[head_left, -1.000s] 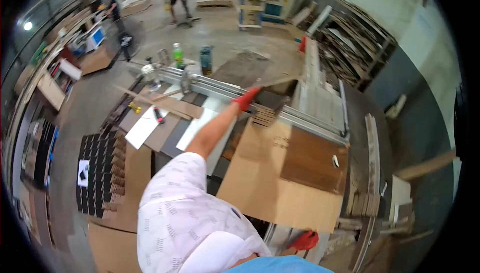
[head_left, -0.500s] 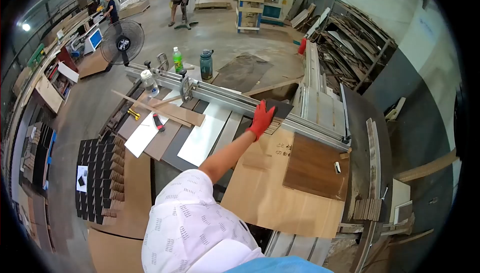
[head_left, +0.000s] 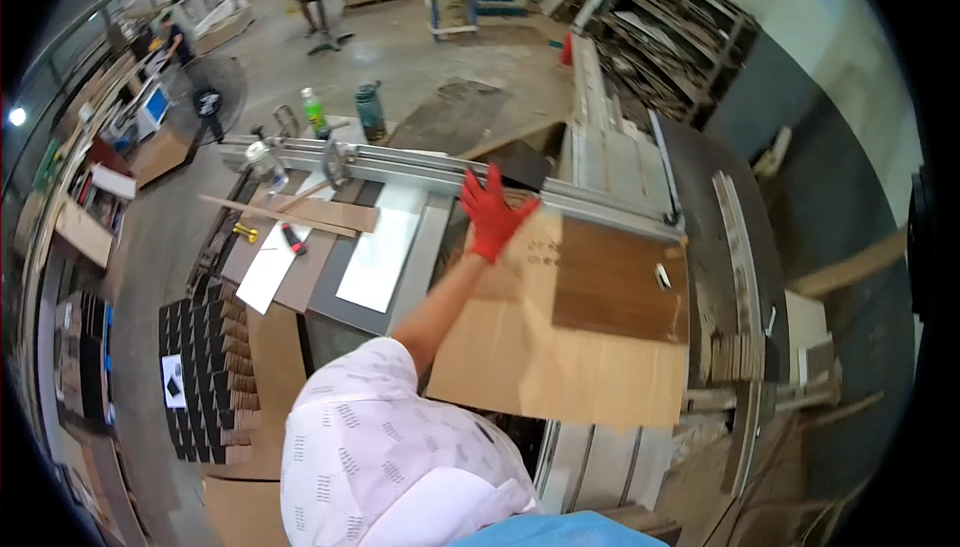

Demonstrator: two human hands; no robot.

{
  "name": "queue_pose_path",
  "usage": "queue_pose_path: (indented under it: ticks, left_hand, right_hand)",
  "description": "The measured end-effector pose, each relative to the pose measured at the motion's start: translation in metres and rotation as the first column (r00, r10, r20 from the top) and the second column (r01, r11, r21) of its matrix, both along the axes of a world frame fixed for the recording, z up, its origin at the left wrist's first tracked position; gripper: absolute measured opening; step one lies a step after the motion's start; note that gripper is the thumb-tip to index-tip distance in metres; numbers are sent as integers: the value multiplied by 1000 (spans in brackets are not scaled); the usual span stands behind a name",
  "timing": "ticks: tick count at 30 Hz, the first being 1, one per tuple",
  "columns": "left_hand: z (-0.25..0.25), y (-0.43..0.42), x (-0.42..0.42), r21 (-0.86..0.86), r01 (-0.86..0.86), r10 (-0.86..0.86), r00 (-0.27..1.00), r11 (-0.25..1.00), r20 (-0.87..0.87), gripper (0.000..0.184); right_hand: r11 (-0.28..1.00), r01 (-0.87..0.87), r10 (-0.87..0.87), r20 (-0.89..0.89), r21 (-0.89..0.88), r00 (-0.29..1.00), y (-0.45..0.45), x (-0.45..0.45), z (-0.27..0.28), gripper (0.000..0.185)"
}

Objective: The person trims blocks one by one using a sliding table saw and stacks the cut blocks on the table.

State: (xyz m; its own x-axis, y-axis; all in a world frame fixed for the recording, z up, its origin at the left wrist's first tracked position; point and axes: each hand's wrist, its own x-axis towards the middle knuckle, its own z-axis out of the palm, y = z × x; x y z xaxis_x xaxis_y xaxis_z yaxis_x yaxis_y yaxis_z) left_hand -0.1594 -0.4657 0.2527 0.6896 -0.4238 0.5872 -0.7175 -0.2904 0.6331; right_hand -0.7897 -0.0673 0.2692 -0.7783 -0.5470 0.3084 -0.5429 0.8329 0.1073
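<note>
I see my left hand (head_left: 489,215) newly splayed mid-frame beside the dark panel (head_left: 522,164), apparently releasing it; right hand's grip, unseen, I can't tell.

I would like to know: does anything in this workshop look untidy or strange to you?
Yes, mildly. A thin wood strip lies slantwise across the boards, its left end sticking out past them. Also, the scrap wood at upper right looks jumbled, with pieces pointing different ways. I see no spill.
</note>
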Motion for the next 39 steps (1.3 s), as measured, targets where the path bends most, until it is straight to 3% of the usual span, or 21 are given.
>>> queue_pose_path:
  ticks: [1, 2, 5, 8, 11, 14, 17, 20, 22, 26, 27, 31, 34, 36, 39]
  left_hand:
    - [18, -2, 13, 44, -16, 15, 1000, 999, 27, 117]
    - [45, -4, 17, 155, 30, -15, 996, 987, -93, 112]
    - [89, -33, 32, 477, 155, -118, 987, 865, -107, 117]
    - [112, -70, 26, 742, 194, -129, 981, 641, -145, 124]
    - [109, -98, 23, 885, 143, -124, 987, 443, -98, 130]
    - [93, -117, 41, 895, 161, -153, 983, 416, -106, 130]
    - [98, -112, 57, 870, 242, -257, 956, 429, -140, 122]
    - [96, -105, 89, 823, 386, -449, 875, 416, -182, 116]
    - [87, -102, 117, 779, 507, -643, 745, 370, -179, 116]
    - [83, -89, 125, 814, 450, -669, 736, 367, -104, 122]
    - [77, -90, 131, 832, 462, -686, 714, 308, -142, 129]
    - [82, -75, 125, 856, 460, -663, 721, 237, -203, 137]
    - [74, -79, 129, 855, 449, -663, 726, 258, -182, 133]
    - [94, -67, 121, 814, 530, -640, 716, 239, -278, 130]
    - [77, -76, 133, 772, 586, -675, 675, 247, -297, 132]
  right_hand:
    - [1000, 11, -10, -10, 10, 1000, 6, -7, 0, 76]
    - [999, 23, -23, 11, 24, 1000, 5, -5, 4, 78]
    - [979, 167, -190, 235, 115, 953, -26, 37, 72, 81]
    - [990, 70, -56, 118, -121, 991, -25, 27, 50, 85]
    - [979, -56, 96, 203, -197, 974, -27, 21, 55, 81]
    - [942, -139, 231, 285, -306, 930, -33, 25, 60, 78]
    - [908, -212, 310, 241, -361, 919, -29, 24, 62, 79]
    - [935, -170, 236, 187, -311, 954, -23, 15, 41, 77]
    - [920, -180, 224, 89, -349, 970, -23, 9, 26, 76]
    - [940, -177, 154, -100, -292, 983, -24, -3, 1, 78]
    - [910, -245, 159, -265, -333, 951, -24, -14, -19, 85]
    - [952, -163, 140, -105, -259, 984, -20, -11, -21, 100]
    - [956, -114, 146, 102, -272, 984, -18, 4, 3, 111]
    - [971, -58, 110, 223, -231, 969, -17, 0, 9, 116]
    - [962, -61, 72, 31, -266, 997, -15, -12, 3, 119]
